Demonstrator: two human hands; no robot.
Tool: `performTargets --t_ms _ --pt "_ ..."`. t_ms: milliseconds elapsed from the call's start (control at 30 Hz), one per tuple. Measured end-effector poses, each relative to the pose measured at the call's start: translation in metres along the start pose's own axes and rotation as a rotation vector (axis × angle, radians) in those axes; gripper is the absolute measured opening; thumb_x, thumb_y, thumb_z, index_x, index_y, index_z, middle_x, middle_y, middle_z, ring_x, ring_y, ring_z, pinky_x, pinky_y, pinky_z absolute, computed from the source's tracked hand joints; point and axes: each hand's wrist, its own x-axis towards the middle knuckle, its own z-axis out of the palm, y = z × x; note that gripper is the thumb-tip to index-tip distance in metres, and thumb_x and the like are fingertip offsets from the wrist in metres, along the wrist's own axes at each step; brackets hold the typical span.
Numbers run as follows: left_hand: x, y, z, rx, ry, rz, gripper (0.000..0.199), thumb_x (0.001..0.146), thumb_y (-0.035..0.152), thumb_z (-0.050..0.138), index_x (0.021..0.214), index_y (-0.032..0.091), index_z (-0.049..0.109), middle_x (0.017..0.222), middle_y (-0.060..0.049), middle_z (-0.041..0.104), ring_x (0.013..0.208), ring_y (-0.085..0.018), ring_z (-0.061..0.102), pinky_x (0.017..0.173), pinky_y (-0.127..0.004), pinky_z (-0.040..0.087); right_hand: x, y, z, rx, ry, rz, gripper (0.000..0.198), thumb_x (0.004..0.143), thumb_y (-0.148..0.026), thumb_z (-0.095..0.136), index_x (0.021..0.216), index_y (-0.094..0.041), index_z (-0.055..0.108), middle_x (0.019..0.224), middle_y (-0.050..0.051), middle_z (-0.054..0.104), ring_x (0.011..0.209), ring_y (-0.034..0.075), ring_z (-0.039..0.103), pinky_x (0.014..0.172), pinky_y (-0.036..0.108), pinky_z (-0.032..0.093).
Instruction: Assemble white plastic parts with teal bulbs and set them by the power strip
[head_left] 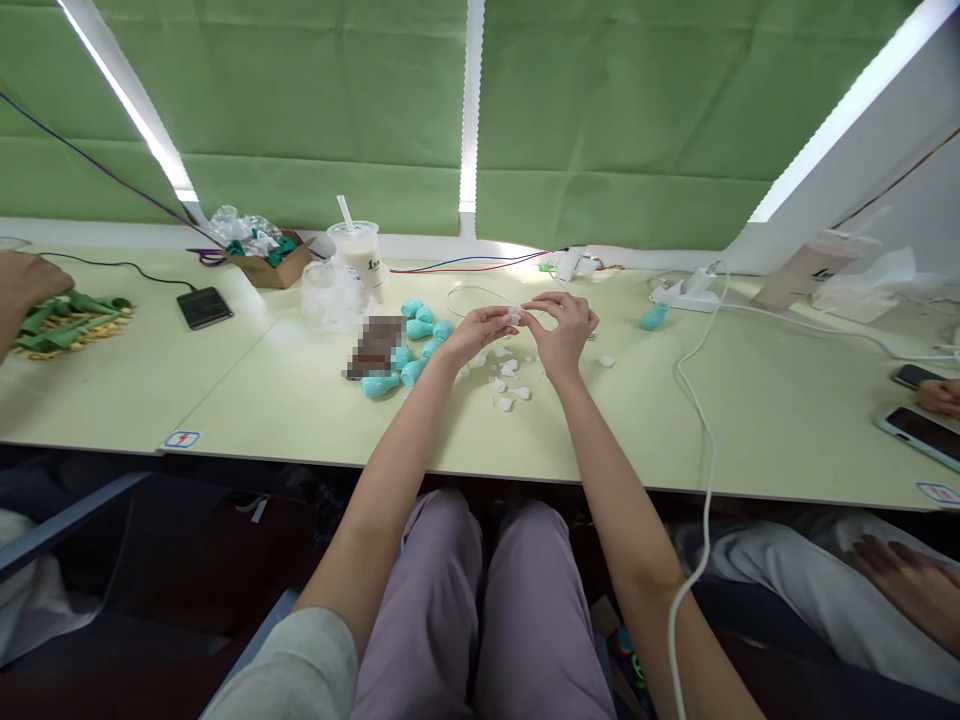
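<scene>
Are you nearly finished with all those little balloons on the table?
Not nearly, it seems. Both hands, the left hand and the right hand, pinch one small white balloon above the table. More white balloons lie loose under the hands, and a pile of blue balloons sits beside them, all flat. None looks blown up or tied yet.

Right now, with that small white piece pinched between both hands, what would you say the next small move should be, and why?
Probably keep both hands together and finish working the small white piece, which the left hand and right hand pinch above the pale green table. More white scraps lie below and the turquoise teardrop balloons beside them, so nothing else needs fetching yet.
</scene>
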Motion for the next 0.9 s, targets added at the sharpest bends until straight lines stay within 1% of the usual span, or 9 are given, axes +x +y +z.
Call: performTargets --t_ms 233,433,667,800,900 --pt "0.000 0.001 0.000 -0.006 -0.021 -0.026 0.037 0.069 0.037 0.077 0.096 0.013 0.071 0.098 -0.007 0.070 0.085 -0.013 0.065 0.098 -0.035 0.043 -0.001 0.003 0.004 0.040 0.031 -0.052 0.022 0.089 -0.036 0.050 0.091 -0.029 0.071 0.103 0.004 0.065 0.105 0.025 0.049 0.095 0.042 0.025" --pt "-0.002 0.003 0.002 0.020 -0.027 -0.022 0.039 0.069 0.041 0.076 0.096 0.013 0.072 0.097 -0.008 0.071 0.083 -0.013 0.064 0.096 -0.034 0.043 0.000 0.008 0.008 0.147 0.086 -0.081 0.018 0.087 -0.037 0.056 0.087 -0.028 0.072 0.099 0.002 0.068 0.100 0.023 0.053 0.095 0.042 0.025" --pt "0.000 0.002 0.005 0.072 0.018 0.004 0.042 0.071 0.049 0.072 0.089 0.012 0.073 0.093 -0.009 0.071 0.078 -0.012 0.064 0.090 -0.033 0.045 0.004 0.013 0.011 0.262 0.042 -0.060 0.018 0.086 -0.037 0.058 0.085 -0.029 0.073 0.096 0.001 0.069 0.096 0.021 0.056 0.094 0.041 0.030" --pt "0.000 0.003 0.005 0.118 0.068 0.021 0.040 0.068 0.046 0.075 0.089 0.012 0.073 0.091 -0.009 0.072 0.074 -0.011 0.063 0.088 -0.033 0.047 0.004 0.013 0.011 0.311 0.030 -0.060 0.015 0.083 -0.037 0.061 0.085 -0.029 0.074 0.094 0.001 0.069 0.096 0.022 0.057 0.094 0.042 0.033" --pt "-0.001 0.004 0.005 0.125 0.069 0.025 0.038 0.068 0.045 0.075 0.088 0.012 0.074 0.091 -0.009 0.072 0.073 -0.011 0.062 0.087 -0.032 0.047 0.004 0.013 0.011 0.376 0.024 -0.056 0.014 0.082 -0.037 0.063 0.083 -0.029 0.074 0.092 0.001 0.069 0.096 0.022 0.058 0.095 0.042 0.036"
